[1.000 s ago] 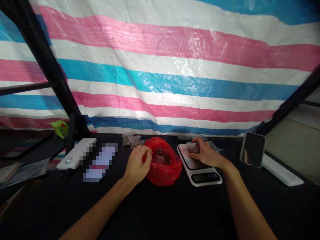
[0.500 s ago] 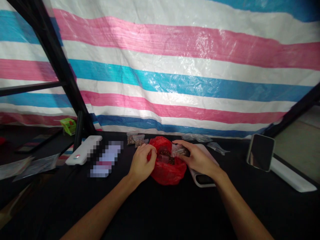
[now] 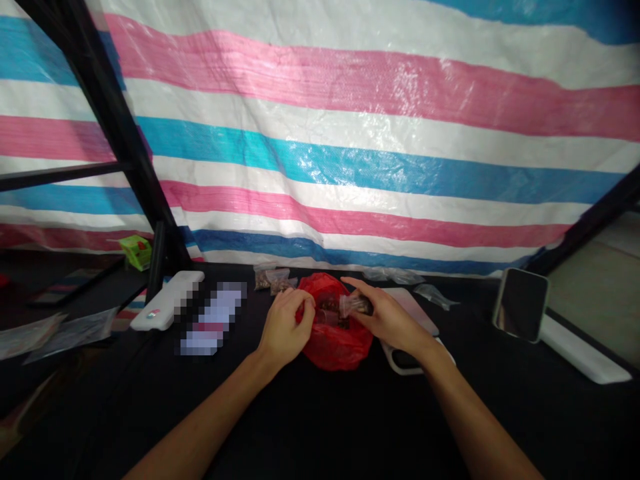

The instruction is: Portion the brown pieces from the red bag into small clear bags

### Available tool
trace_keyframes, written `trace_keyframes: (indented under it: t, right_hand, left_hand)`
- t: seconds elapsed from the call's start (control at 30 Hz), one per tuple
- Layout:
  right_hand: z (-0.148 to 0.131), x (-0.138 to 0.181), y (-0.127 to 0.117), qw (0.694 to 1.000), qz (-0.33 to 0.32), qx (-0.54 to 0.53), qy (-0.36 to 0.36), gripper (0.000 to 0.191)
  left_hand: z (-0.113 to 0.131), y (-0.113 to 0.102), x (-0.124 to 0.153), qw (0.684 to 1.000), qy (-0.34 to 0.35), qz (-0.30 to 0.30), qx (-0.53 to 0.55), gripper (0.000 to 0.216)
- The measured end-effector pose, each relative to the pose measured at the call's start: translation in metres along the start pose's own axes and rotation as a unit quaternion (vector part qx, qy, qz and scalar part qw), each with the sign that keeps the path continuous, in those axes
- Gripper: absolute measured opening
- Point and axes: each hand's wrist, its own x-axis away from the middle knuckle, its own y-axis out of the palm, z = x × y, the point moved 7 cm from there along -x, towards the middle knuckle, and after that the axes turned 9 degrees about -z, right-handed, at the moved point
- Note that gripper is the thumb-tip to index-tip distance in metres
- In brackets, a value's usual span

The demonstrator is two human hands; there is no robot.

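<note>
R hand (image 3: 393,321) grips small clear baggie (image 3: 354,305) just below/R of frame ctr, over R part of red bag's (image 3: 336,348) opening, long axis approx. horiz., paler end twd L hand (image 3: 286,325), farther off, pinching red bag's L rim.

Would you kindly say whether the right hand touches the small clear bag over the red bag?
Touching: the head view shows the right hand holding the small bag in its grip.

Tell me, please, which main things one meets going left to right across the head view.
Clear plastic bags, green packet, white device, pixelated item, left hand, red bag, right hand, dark-screened device, white bar.
</note>
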Motion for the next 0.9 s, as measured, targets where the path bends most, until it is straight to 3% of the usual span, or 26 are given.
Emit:
trace_keyframes:
  t: [0.37,0.5,0.63,0.73,0.9]
  right_hand:
    - [0.001,0.002,-0.001,0.999,0.006,0.049,0.010,0.072]
    - [0.009,0.005,-0.018,0.997,0.031,0.057,0.032,0.068]
    - [0.040,0.015,-0.040,0.992,0.050,0.076,0.091,0.056]
    - [0.065,0.024,-0.048,0.988,0.038,0.077,0.129,0.066]
    - [0.076,0.032,-0.053,0.995,0.036,-0.006,0.091,0.085]
  left_hand:
    - [-0.001,0.000,0.001,1.000,0.000,-0.001,-0.004,0.024]
    - [-0.001,-0.001,0.000,1.000,0.001,0.001,0.003,0.024]
    - [0.000,-0.002,-0.001,1.000,0.001,0.004,0.011,0.024]
    - [0.000,-0.001,-0.001,1.000,0.004,0.001,0.013,0.023]
    - [-0.001,0.000,0.000,1.000,0.002,-0.002,0.002,0.024]
